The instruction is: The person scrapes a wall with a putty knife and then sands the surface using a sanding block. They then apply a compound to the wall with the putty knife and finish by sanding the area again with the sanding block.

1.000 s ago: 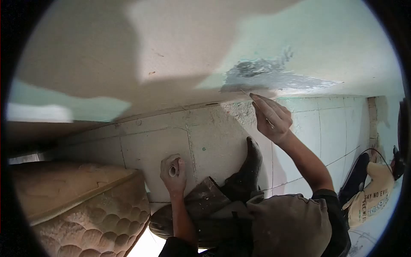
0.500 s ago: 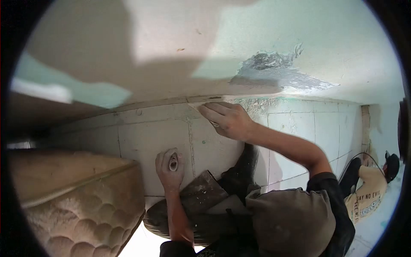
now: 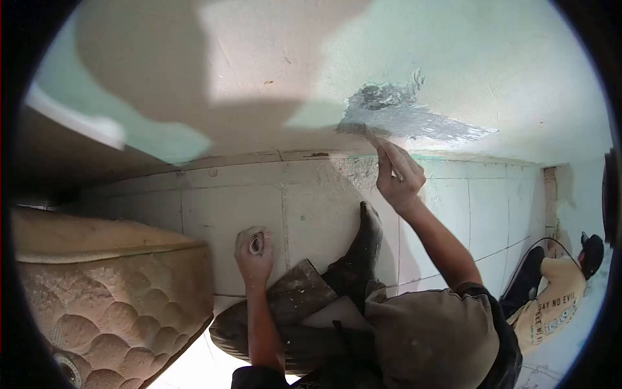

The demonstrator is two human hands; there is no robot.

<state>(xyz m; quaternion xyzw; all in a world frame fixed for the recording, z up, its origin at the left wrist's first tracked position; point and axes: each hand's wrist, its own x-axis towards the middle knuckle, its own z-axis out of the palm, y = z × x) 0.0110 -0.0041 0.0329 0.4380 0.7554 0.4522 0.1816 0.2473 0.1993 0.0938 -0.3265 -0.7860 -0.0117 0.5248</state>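
Note:
My right hand (image 3: 398, 178) is raised at the foot of the pale wall (image 3: 272, 58), its fingers pinching a thin, flat, pointed piece (image 3: 370, 135). The tip of that piece overlaps the lower left edge of a grey, rough patch (image 3: 414, 117) on the wall. Lower and to the left, my left hand (image 3: 254, 256) is closed around a small rolled-up sheet (image 3: 256, 242), whose spiral end faces up. Whitish dust covers the fingers of both hands.
A quilted mattress (image 3: 110, 305) stands at the left. Large tiles (image 3: 227, 207) cover the floor along the wall. My dark boot (image 3: 364, 243) rests near the middle. Another person in a tan printed shirt (image 3: 554, 301) is low at the far right.
My right hand has moved right and up, from the floor along the wall's base to the grey patch, with the thin piece. The left hand keeps the roll, almost in place.

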